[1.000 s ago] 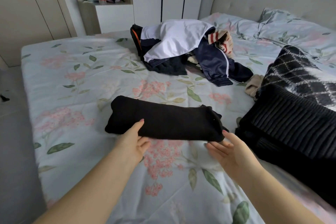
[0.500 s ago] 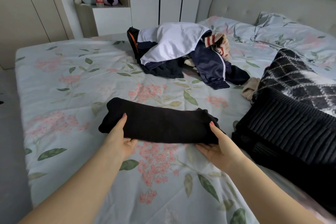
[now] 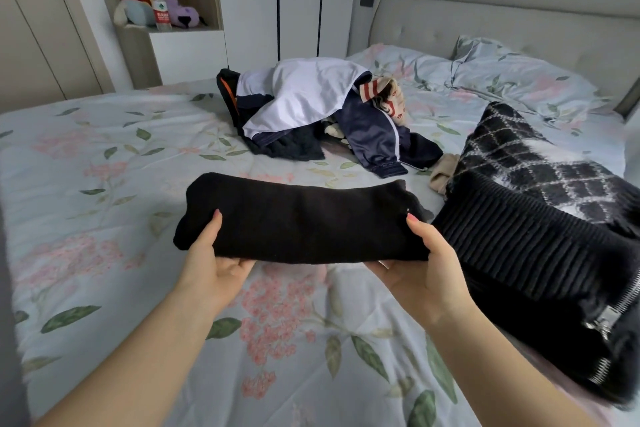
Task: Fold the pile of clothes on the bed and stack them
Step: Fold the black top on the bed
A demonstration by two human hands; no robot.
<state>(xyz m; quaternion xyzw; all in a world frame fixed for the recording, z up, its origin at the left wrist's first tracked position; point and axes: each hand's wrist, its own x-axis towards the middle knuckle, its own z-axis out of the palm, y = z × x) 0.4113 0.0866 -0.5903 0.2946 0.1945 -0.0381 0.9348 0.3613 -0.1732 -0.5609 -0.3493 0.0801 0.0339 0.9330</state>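
A folded black garment (image 3: 304, 218) is held just above the floral bedsheet (image 3: 104, 218). My left hand (image 3: 211, 263) grips its left end, thumb on top and fingers underneath. My right hand (image 3: 422, 270) grips its right end the same way. Further back lies the unfolded pile of clothes (image 3: 311, 107), with a white top over navy track wear and a striped item. To the right sits a stack of folded dark clothes (image 3: 540, 225), a black ribbed knit with a zip below a black-and-white checked piece.
A beige garment (image 3: 443, 170) peeks out between the pile and the stack. Pillows (image 3: 512, 76) and a padded headboard are at the back right. A shelf niche with plush toys and a bottle (image 3: 161, 10) stands behind the bed. The bed's left edge drops to the floor.
Both hands slid under the ends of the black garment, gripped it and lifted it off the sheet. The view moved closer to the bed.
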